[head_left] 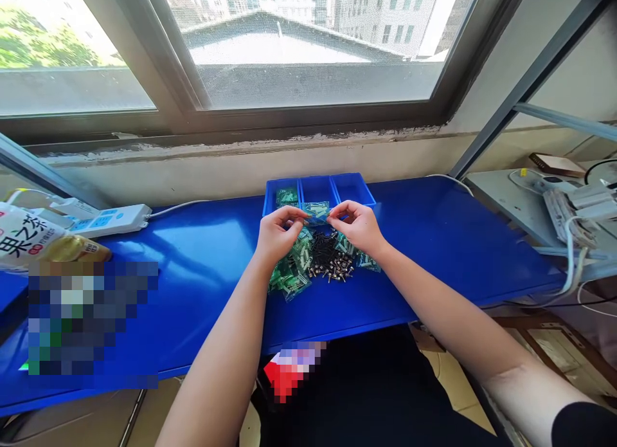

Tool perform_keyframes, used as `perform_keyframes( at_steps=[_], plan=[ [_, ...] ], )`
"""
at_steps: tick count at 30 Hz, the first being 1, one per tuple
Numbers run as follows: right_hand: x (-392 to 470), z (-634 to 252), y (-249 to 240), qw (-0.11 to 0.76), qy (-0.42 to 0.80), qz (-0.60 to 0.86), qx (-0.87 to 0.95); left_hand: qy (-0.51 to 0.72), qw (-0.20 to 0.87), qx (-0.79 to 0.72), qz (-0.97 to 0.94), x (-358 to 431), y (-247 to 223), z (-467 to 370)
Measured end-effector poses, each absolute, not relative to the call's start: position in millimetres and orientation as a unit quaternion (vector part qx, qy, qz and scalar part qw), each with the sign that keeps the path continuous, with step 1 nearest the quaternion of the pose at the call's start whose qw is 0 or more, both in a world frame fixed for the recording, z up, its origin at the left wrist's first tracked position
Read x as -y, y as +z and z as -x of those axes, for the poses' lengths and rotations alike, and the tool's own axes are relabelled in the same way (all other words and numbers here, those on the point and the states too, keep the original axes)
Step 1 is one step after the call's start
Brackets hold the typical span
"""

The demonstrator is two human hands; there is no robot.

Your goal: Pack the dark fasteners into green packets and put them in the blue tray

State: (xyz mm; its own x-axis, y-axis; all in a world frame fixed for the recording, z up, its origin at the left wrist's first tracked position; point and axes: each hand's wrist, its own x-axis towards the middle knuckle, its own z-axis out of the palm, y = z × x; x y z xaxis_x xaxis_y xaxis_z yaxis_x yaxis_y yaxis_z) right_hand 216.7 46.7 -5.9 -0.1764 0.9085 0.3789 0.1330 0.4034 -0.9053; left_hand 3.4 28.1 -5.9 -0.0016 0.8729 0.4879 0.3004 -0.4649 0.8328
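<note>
Between my two hands a small clear bag point(317, 210) with pale pieces inside is stretched level. My left hand point(282, 231) pinches its left edge, and my right hand point(355, 227) pinches the right edge. Just behind stands a blue three-compartment tray point(352, 188); a green-tinted bag point(286, 196) lies in its left compartment. Below my hands is a pile of black screws point(326, 249), with shiny metal-ended pieces point(339, 267) at its front. Several filled bags point(295, 271) are heaped left of the pile, and more bags point(368, 262) lie partly hidden by my right hand.
The blue table point(212, 292) runs under a window. At the left are a white power strip point(113, 219), a snack packet point(43, 241) and a blurred-out item. A metal frame post point(511, 106) rises at the right, near a grey side surface with cables.
</note>
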Motion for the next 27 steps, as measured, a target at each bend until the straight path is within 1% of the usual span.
perform_keyframes(
  at_steps=[7,11,15,27],
  plan=[
    [-44.5,-216.4,-5.5,0.504,0.365,0.39,0.679,0.548,0.238,-0.455,-0.66,-27.5,-4.9,-5.1],
    [-44.1,-216.0,-5.2,0.507,0.368,0.386,0.677,0.575,0.282,-0.449,-0.623,-28.3,-6.7,-6.0],
    [-44.6,-215.5,-4.8,0.508,0.387,0.386,0.665,0.571,0.323,-0.446,-0.608,-29.7,-8.1,-5.4],
    [-46.8,-216.8,-11.2,0.494,0.382,0.405,0.668,0.541,0.303,-0.44,-0.649,-31.0,-10.2,-1.8]
  ],
)
